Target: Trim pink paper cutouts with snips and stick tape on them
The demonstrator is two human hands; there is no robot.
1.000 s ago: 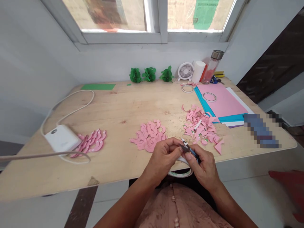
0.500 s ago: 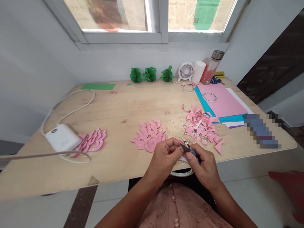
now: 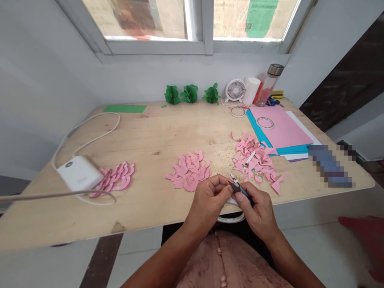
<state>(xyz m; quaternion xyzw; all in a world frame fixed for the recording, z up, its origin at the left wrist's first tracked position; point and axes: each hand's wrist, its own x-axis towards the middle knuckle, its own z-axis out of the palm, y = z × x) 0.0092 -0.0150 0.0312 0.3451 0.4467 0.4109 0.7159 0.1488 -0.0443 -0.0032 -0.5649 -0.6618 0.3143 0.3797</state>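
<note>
Over the table's front edge, my right hand (image 3: 259, 206) is closed round small scissors (image 3: 235, 186) with dark blades and a blue handle. White bits cling to the blades. My left hand (image 3: 210, 196) is closed in a pinch close to the blade tips, at a white strip of tape. Below both hands hangs a roll of double-sided tape (image 3: 231, 220) with green print on its inner ring. Left of my hands lies a heap of curved pink paper pieces (image 3: 190, 170). Beyond my right hand is a pile of pink paper scraps (image 3: 253, 156).
A white power bank (image 3: 79, 174) with a cable rests beside pink strips with white patches (image 3: 120, 180). Coloured paper sheets (image 3: 288, 128) carry a tape roll (image 3: 265, 123). Along the wall stand green paper shapes (image 3: 189, 94), a small fan (image 3: 235, 90) and a bottle (image 3: 270, 86).
Almost nothing differs. Both hands stay together at the scissors and tape, and the hanging roll sits very slightly further right.
</note>
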